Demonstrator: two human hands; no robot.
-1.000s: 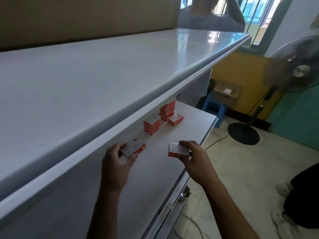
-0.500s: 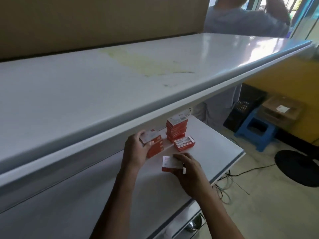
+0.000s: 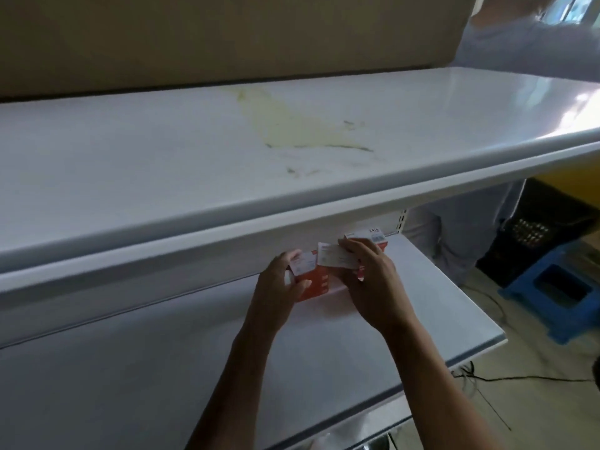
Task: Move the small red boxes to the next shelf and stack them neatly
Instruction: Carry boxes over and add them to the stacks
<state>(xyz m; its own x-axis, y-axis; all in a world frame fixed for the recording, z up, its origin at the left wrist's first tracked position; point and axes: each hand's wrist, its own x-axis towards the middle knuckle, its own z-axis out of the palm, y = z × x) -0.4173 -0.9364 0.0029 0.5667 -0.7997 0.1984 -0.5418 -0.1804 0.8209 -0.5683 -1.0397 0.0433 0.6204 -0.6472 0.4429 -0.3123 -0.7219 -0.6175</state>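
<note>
On the lower white shelf (image 3: 422, 306), under the lip of the upper shelf (image 3: 227, 177), my left hand (image 3: 279, 297) holds a small red box with a white top (image 3: 303, 263) on a short stack of red boxes (image 3: 319, 285). My right hand (image 3: 373, 280) grips another small box (image 3: 336, 258), white face up, just to the right of that stack. A taller stack of red boxes (image 3: 368, 237) stands behind my right hand, mostly hidden by it.
The upper shelf carries a yellowish stain (image 3: 292, 128). A person in grey (image 3: 506, 47) stands behind the shelving at the right. A blue plastic stool (image 3: 558, 290), a black crate (image 3: 535, 228) and a cable (image 3: 519, 380) are on the floor at the right.
Both hands moved farther back along the lower shelf with their boxes. The left box now rests on the short stack and the right box has come up beside it.
</note>
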